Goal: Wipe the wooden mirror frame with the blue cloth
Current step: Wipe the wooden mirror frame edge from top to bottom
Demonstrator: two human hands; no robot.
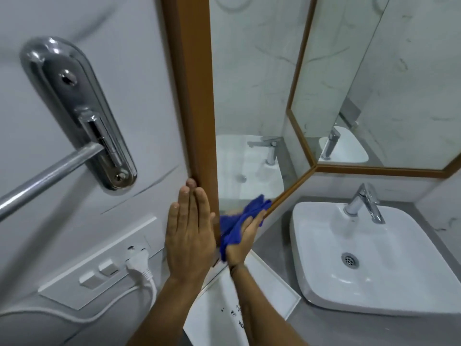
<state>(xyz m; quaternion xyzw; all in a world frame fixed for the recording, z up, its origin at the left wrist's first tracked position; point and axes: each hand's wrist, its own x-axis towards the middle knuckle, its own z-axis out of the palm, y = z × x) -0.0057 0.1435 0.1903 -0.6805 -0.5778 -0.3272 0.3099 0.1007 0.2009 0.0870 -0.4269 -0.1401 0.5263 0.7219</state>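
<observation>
The wooden mirror frame (194, 96) runs down the middle of the view, its brown edge facing me, with mirror glass to its right. My left hand (188, 233) lies flat against the frame's outer left side near the bottom, fingers straight and together, holding nothing. My right hand (245, 238) presses the bunched blue cloth (239, 223) against the mirror side at the frame's lower corner. The cloth's upper end (259, 203) touches the slanted lower rail of the frame (287, 191).
A chrome towel-bar bracket (82, 113) and bar (47, 176) stick out of the left wall. Below are a white switch plate (99, 268) with a plugged-in cable (137, 260). A white basin (374, 258) with tap (364, 203) sits on the right; a white tray (272, 295) lies under my arms.
</observation>
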